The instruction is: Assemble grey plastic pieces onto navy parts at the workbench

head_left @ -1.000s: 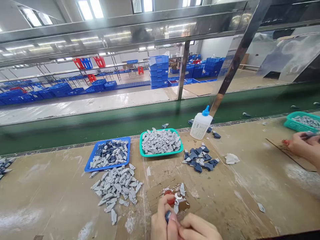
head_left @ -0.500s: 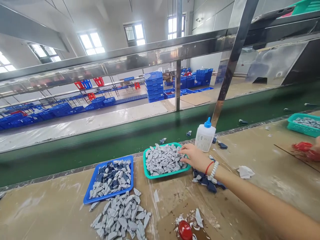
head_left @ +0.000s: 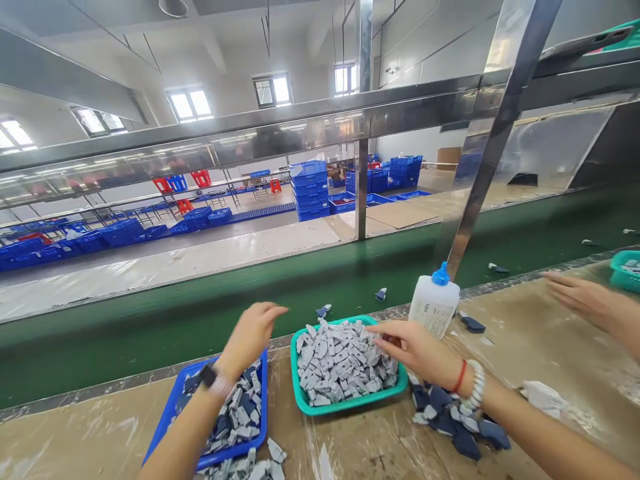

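My right hand (head_left: 417,347), with a red string and a white bead bracelet at its wrist, reaches over the right edge of a green tray (head_left: 350,408). Small grey pieces (head_left: 340,363) are heaped in that tray. Its fingers are apart, and I see nothing held. My left hand (head_left: 250,337), with a dark band on the wrist, hovers above the far end of a blue tray (head_left: 261,430), its fingers stretched toward the right. Nothing shows in them. Grey and navy pieces (head_left: 240,413) fill the blue tray, partly hidden by my left forearm.
A white bottle with a blue cap (head_left: 434,303) stands behind my right hand. Navy and grey parts (head_left: 450,417) lie under my right wrist. Several joined parts sit on the green belt (head_left: 165,333). Another person's hand (head_left: 583,297) enters at right. A metal post (head_left: 493,147) slants upward.
My left hand has come into view over the blue tray. My right hand stays at the green tray's right side. The view has shifted, and the red round thing below is out of sight.
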Motion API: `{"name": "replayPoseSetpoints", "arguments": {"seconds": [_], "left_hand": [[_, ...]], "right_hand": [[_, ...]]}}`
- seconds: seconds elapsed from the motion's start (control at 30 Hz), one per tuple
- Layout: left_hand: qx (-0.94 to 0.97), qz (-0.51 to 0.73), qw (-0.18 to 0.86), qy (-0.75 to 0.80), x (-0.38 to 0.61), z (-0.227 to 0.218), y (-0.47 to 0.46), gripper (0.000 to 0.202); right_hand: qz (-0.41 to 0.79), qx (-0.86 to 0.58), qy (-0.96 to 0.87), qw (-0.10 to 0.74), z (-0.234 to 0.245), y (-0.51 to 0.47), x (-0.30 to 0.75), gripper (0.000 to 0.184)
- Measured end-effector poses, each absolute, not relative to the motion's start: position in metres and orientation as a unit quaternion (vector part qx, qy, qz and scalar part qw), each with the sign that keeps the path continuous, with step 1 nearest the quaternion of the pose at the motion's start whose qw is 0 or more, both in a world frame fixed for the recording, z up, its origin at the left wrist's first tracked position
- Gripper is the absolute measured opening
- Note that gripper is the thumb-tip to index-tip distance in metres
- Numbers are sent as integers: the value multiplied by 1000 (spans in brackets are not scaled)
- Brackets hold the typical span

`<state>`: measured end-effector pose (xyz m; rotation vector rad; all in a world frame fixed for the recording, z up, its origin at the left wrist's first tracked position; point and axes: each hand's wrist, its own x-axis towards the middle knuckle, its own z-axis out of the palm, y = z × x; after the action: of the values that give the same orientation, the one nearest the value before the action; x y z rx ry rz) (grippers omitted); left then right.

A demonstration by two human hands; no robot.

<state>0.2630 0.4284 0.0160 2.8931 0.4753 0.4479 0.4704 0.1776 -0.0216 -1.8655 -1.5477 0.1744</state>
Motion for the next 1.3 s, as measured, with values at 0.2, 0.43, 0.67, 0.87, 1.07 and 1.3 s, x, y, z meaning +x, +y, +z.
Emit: {"name": "replayPoseSetpoints", "arguments": {"seconds": [0.2,0.43,0.67,0.87,1.07,1.3], "left_hand": [[991,-94,90,32,380,-28,471,23],[986,-43,122,105,362,-39,463,22],[932,216,164,239,244,13,393,27],[779,306,440,324,156,6,252,26],[698,131,585,391,176,-30,137,37],[686,198,627,311,204,-32,105,45]], "right_hand": [[289,-650,-457,533,-39,107,437,7],[159,-681,-499,512,-85,33,387,18],[153,-687,-531,472,-99,4,351,28],[179,-689,-469,522,-99,-1,344,17],[336,-617,-297,647,-70,12,343,13],[218,-610,-408,644,-41,12,325,12]]}}
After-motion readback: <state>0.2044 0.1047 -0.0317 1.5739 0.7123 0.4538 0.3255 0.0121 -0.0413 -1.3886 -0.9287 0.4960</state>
